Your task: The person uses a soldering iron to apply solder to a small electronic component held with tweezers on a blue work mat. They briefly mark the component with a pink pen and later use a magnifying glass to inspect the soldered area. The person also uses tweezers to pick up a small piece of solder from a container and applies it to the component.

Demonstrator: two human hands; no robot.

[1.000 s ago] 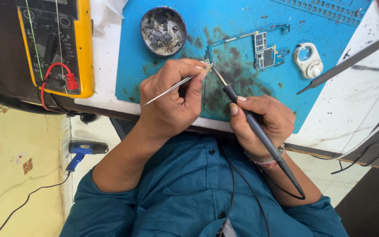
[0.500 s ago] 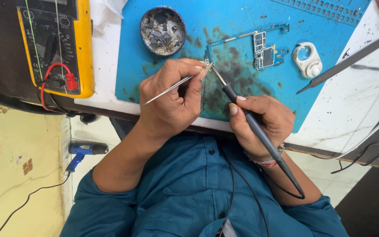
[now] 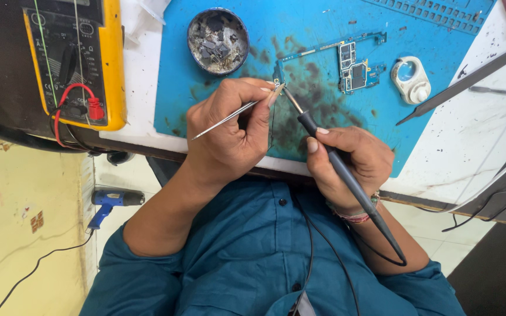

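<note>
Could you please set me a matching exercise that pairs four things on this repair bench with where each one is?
Things:
1. tweezers
2. soldering iron
3. multimeter
4. round tin of scraps

Places:
A. top of the blue mat
B. in the right hand
C. far left, off the mat
D. in the left hand

Pairs: 1-D, 2-B, 3-C, 4-A

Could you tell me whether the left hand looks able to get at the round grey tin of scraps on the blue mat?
Probably yes: the round grey tin lies just beyond the left hand, nothing between, though that hand holds thin metal tweezers.
</note>
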